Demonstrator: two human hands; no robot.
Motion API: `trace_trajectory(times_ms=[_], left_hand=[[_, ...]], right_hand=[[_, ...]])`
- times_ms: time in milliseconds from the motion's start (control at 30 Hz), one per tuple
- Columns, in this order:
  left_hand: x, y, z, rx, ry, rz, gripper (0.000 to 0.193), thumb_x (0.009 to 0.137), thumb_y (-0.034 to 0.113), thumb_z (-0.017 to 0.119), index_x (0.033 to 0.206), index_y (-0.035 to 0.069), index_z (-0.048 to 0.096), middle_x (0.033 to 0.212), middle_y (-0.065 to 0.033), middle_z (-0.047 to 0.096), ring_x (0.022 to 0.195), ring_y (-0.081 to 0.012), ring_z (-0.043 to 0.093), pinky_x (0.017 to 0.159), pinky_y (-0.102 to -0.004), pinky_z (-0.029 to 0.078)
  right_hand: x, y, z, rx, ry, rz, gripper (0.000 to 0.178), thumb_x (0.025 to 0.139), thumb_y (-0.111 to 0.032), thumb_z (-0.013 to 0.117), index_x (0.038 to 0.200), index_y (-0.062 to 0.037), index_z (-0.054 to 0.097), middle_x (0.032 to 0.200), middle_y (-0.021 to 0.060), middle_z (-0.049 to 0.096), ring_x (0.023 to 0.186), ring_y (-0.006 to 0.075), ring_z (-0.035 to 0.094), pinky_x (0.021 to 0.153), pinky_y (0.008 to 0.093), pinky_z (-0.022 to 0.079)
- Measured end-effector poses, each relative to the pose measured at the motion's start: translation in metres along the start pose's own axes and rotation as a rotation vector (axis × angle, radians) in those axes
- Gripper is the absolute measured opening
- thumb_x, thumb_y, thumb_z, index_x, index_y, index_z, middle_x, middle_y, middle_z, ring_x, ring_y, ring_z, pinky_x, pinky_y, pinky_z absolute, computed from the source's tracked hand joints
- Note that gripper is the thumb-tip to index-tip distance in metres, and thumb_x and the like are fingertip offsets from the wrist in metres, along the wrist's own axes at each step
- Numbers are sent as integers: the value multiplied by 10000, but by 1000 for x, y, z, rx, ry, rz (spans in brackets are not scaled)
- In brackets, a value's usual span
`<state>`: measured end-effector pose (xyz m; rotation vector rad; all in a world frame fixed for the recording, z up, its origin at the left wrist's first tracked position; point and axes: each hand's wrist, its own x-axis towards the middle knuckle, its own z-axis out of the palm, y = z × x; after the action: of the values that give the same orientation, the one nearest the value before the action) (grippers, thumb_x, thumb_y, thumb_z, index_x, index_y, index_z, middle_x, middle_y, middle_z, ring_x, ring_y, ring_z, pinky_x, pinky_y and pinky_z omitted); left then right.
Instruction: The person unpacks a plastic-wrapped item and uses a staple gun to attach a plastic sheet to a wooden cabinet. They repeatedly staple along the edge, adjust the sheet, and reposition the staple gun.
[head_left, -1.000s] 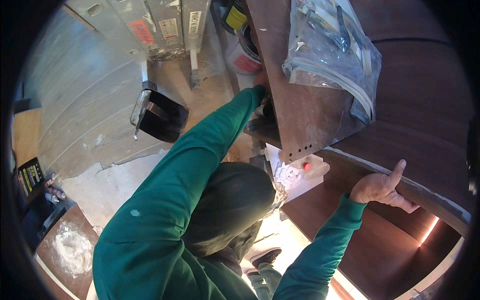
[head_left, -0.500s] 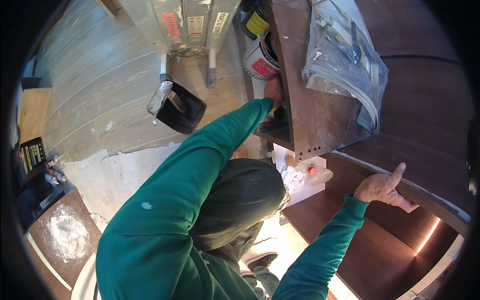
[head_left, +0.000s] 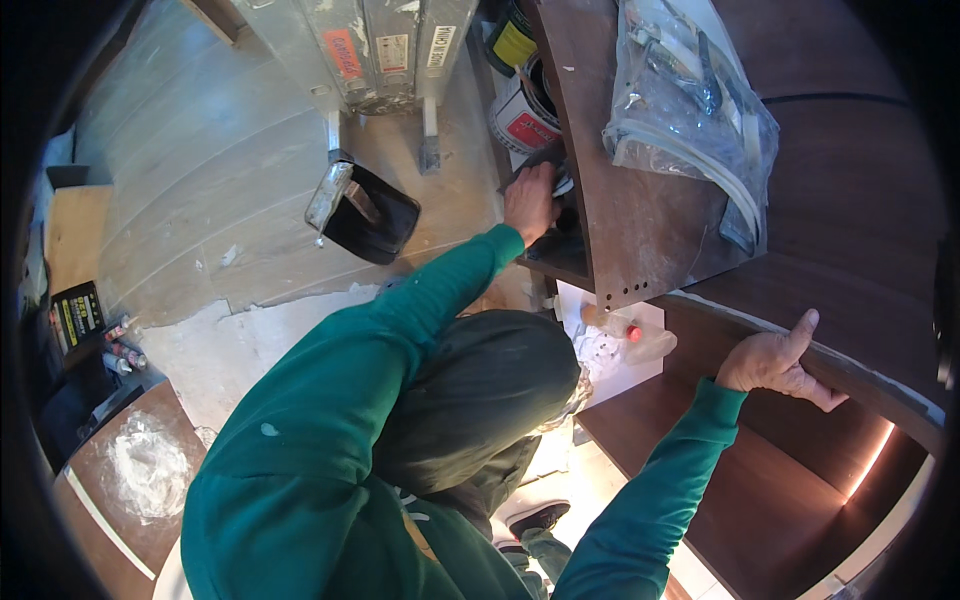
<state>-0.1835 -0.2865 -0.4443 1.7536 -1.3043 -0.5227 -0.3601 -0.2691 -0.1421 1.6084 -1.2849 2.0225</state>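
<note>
My left hand (head_left: 531,204) is at the mouth of a brown cabinet compartment (head_left: 556,262). Its fingers close round a dark thing with a pale edge, mostly hidden by the hand, whose kind I cannot make out. Just beyond it stands an open paint can (head_left: 524,122) with a red and white label. To the right, my right hand (head_left: 772,364) grips the front edge of a brown cabinet board (head_left: 868,378), thumb above and fingers along the edge.
A clear plastic bag (head_left: 680,125) of tools lies on the brown cabinet top. A metal ladder (head_left: 395,50) stands ahead, near a black tub (head_left: 372,222) holding a brush. Beside my knee lies a clear bottle (head_left: 655,343) with a red cap. A powder-smeared board (head_left: 145,465) is at left.
My left hand has drawn back out from inside the compartment, and a dark thing now shows at its fingers. My right hand keeps its grip on the board edge.
</note>
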Motion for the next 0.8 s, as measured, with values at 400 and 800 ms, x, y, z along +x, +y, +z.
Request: trace_trajectory(times_ms=[400, 800], left_hand=[[-76, 53, -165, -105, 119, -390, 449, 623, 277, 844, 829, 45, 520, 734, -174, 606, 664, -380, 579, 638, -420, 480], [4, 179, -285, -621, 230, 166, 423, 614, 130, 869, 899, -8, 588, 766, -77, 649, 701, -130, 606, 627, -300, 505]], right_hand=[[0, 2, -3, -126, -19, -26, 804, 738, -21, 694, 1357, -4, 182, 1273, 248, 338, 1149, 339, 439, 1020, 472, 369], [6, 4, -7, -206, -26, -136, 806, 704, -25, 682, 1384, 9, 250, 1280, 189, 280, 1199, 321, 348, 1042, 434, 302]])
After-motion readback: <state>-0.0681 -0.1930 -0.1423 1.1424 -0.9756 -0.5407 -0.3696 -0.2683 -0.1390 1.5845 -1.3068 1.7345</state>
